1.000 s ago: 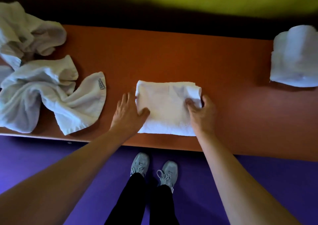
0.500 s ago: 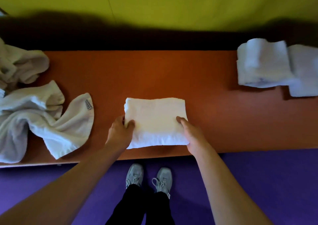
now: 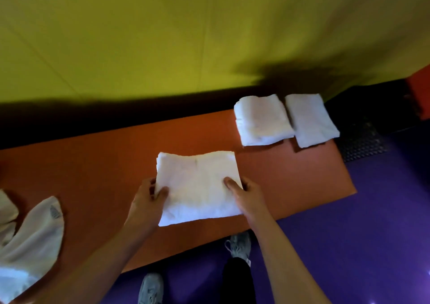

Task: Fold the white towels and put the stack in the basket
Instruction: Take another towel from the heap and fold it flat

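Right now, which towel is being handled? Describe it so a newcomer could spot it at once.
Start at the orange table. Near its front edge lies a folded towel, gripped by the left hand and right hand. Unlike the two folded towels at the far right corner and the crumpled towel at left, it alone has hands on it.

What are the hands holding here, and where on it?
Both grip the folded towel: the left hand pinches its left edge, the right hand its right edge, thumbs on top.
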